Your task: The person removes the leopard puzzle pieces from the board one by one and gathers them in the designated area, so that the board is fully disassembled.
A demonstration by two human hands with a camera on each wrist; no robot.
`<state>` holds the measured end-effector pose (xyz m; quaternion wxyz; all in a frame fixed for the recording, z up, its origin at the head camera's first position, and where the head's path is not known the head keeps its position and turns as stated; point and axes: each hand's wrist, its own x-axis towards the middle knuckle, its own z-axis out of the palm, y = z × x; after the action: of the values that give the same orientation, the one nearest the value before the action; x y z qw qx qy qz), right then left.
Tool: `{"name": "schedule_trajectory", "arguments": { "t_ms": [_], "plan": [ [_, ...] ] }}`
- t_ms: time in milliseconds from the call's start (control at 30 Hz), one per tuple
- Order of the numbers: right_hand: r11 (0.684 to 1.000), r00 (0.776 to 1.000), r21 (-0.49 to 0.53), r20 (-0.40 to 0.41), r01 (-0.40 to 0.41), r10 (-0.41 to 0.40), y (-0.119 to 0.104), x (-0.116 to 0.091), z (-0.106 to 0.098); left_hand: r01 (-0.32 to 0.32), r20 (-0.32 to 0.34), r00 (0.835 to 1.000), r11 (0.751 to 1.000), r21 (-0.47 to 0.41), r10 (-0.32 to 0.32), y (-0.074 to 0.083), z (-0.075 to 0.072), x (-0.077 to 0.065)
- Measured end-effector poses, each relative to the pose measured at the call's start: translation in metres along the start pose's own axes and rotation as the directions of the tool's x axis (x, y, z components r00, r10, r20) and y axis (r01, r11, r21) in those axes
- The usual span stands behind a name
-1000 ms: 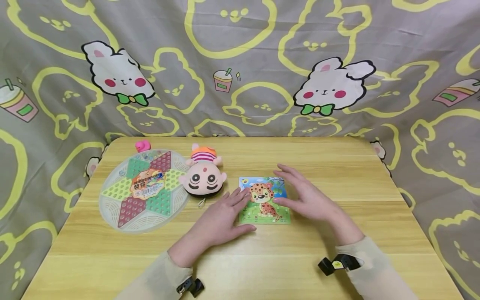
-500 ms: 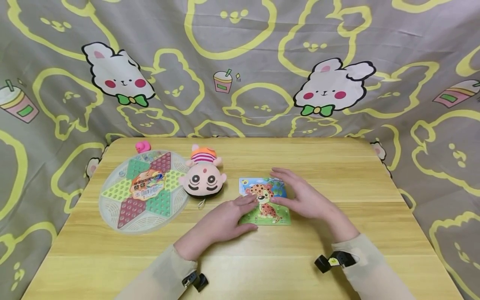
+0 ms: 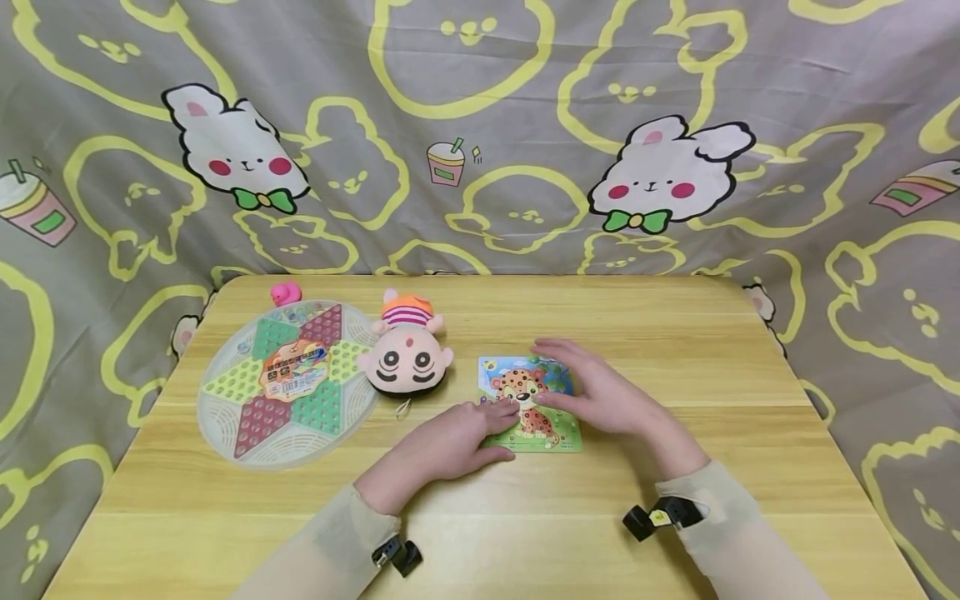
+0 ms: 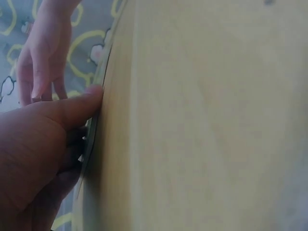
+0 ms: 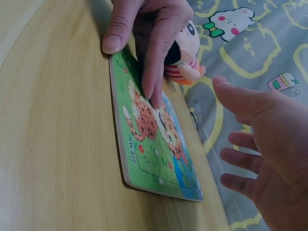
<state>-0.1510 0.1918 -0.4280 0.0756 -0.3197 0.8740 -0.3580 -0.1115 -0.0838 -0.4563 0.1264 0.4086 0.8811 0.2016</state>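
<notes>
A flat jigsaw puzzle board [image 3: 534,423] with a spotted leopard cub on green grass and blue sky lies on the wooden table [image 3: 525,533]. My left hand [image 3: 456,440] reaches over its left side. In the right wrist view, extended fingers of the left hand [image 5: 159,45] touch the picture near the leopard, and the thumb is at the board's edge. My right hand [image 3: 603,398] is held over the board's upper right side, fingers spread and relaxed, gripping nothing. From the right wrist, a gap shows between the right hand [image 5: 269,130] and the board.
A plush doll [image 3: 407,358] lies left of the puzzle, head toward me. Beside it is a round Chinese checkers board [image 3: 315,433] with coloured triangles. A small pink rubber duck [image 3: 286,292] sits behind that. A patterned grey curtain [image 3: 517,100] hangs beyond the table's far edge.
My left hand has slid slightly rightward over the puzzle, its fingers now lower on the leopard. The right hand has moved a little left. The board has hardly moved.
</notes>
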Motion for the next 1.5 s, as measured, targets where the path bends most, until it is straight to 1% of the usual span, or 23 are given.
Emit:
{"name": "schedule_trajectory", "arguments": {
  "t_ms": [200,467,567,733,967,1133,1233,1500],
  "plan": [
    [1.0,0.999,0.001,0.024,0.024,-0.024,-0.001,0.007,0.006,0.009,0.003,1.0,1.0,-0.027,-0.009,-0.001,0.0,0.0],
    [0.999,0.998,0.017,0.042,0.051,-0.052,0.0,0.022,0.014,-0.003,-0.008,1.0,0.999,-0.045,0.002,-0.004,0.001,0.003],
    [0.999,0.998,0.013,0.046,0.038,-0.038,0.0,0.03,0.017,0.0,0.002,1.0,0.999,-0.044,0.0,-0.004,0.0,0.004],
    [1.0,0.999,-0.015,0.049,0.01,-0.009,0.002,0.044,0.024,0.015,0.013,1.0,0.999,-0.048,-0.015,-0.003,-0.001,0.004],
    [0.998,0.997,-0.056,0.077,0.037,-0.033,0.01,0.061,0.028,0.005,0.007,1.0,0.998,-0.07,-0.005,-0.003,0.001,0.004],
    [0.999,0.995,-0.022,0.097,0.032,-0.03,0.014,0.07,0.032,0.004,0.003,1.0,0.997,-0.071,-0.004,-0.003,0.001,0.003],
    [1.0,0.994,0.003,0.106,0.031,-0.031,0.017,0.073,0.035,0.014,0.0,1.0,0.996,-0.088,-0.014,-0.002,0.001,0.003],
    [0.997,0.988,0.057,0.144,0.056,-0.064,0.02,0.076,0.041,0.027,-0.009,1.0,0.995,-0.101,-0.028,-0.002,0.001,0.002]
  ]
}}
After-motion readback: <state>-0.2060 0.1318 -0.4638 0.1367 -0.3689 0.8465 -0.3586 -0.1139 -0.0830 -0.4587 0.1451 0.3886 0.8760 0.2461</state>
